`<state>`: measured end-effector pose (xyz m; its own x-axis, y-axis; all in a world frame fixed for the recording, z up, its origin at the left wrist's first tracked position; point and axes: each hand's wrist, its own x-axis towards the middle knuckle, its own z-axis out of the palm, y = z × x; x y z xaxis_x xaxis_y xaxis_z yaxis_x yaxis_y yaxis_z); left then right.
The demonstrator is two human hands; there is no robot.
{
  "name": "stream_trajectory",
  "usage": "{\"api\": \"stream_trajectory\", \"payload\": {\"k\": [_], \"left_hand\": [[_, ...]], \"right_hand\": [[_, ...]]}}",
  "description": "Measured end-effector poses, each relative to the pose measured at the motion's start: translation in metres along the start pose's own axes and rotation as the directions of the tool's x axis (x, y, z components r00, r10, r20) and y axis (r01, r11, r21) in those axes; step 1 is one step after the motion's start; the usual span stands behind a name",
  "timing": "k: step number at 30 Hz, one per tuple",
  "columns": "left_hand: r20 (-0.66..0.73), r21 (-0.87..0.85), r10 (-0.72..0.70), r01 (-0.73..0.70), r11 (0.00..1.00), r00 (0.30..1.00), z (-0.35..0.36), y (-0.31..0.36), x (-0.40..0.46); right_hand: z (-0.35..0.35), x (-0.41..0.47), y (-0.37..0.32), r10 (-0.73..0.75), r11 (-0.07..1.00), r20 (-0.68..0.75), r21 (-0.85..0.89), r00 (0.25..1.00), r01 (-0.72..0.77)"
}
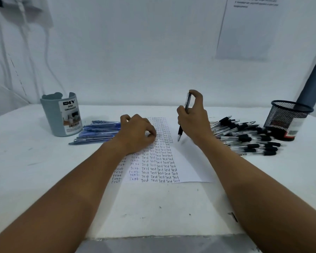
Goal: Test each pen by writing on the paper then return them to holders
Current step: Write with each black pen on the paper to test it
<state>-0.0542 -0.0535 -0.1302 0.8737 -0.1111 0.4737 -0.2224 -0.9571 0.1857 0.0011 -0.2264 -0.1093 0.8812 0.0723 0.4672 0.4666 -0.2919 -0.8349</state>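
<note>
A white sheet of paper lies in the middle of the table, covered with columns of the written word "Test". My right hand grips a black pen upright, tip down just above the paper's right part, thumb on the pen's top. My left hand rests on the paper's left side with its fingers curled, holding nothing. A pile of blue pens lies to the left of the paper. To its right sits a pile of black pens.
A grey desk organizer cup stands at the back left. At the back right is a black mesh holder, beside a grey pole. White wall behind; the table's front edge runs near the bottom.
</note>
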Motion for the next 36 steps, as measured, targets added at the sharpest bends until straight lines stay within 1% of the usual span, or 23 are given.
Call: {"api": "stream_trajectory", "payload": {"k": [3,4,6,9,11,13,15,21,27,30,33,36], "left_hand": [[0.017,0.017,0.004,-0.005,1.000,1.000,-0.002,-0.001,-0.001],[0.024,0.032,0.012,-0.013,0.999,1.000,-0.002,-0.002,-0.001],[0.035,0.052,0.027,-0.029,0.998,0.999,-0.004,-0.003,-0.001],[0.047,0.037,0.035,-0.037,0.999,0.998,-0.004,-0.003,-0.001],[0.050,0.018,0.034,-0.035,0.999,0.998,-0.004,-0.003,-0.001],[0.050,0.021,0.038,-0.039,0.999,0.998,-0.004,-0.004,-0.002],[0.048,0.040,0.046,-0.048,0.998,0.998,-0.004,-0.004,-0.002],[0.060,0.027,0.046,-0.048,0.998,0.997,-0.002,-0.004,-0.001],[0.084,0.030,0.037,-0.040,0.999,0.996,-0.003,-0.001,-0.002],[0.087,0.013,0.030,-0.032,0.999,0.996,-0.003,-0.002,-0.003],[0.092,-0.016,0.019,-0.018,1.000,0.996,-0.004,-0.002,-0.003],[0.098,-0.009,0.018,-0.017,1.000,0.995,-0.004,-0.002,-0.003]], "right_hand": [[-0.004,-0.001,-0.005,0.010,0.999,0.054,-0.052,0.999,-0.008],[-0.006,-0.002,-0.007,0.029,0.999,0.081,-0.035,0.996,-0.026],[-0.010,-0.005,-0.010,0.085,0.994,0.162,0.059,0.983,-0.096],[-0.014,-0.009,-0.009,0.151,0.965,0.243,0.172,0.958,-0.196],[-0.017,-0.016,-0.001,0.153,0.957,0.272,0.199,0.950,-0.211],[-0.020,-0.024,0.008,0.132,0.961,0.297,0.196,0.946,-0.195],[-0.023,-0.029,0.014,0.111,0.968,0.297,0.184,0.949,-0.170],[-0.025,-0.030,0.018,0.103,0.985,0.298,0.099,0.949,-0.138],[-0.023,-0.028,0.014,0.098,0.976,0.275,0.162,0.956,-0.147],[-0.019,-0.036,0.014,0.095,0.977,0.295,0.156,0.951,-0.146],[-0.018,-0.039,0.015,0.117,0.967,0.314,0.178,0.942,-0.180],[-0.019,-0.039,0.014,0.125,0.968,0.315,0.169,0.941,-0.185]]}}
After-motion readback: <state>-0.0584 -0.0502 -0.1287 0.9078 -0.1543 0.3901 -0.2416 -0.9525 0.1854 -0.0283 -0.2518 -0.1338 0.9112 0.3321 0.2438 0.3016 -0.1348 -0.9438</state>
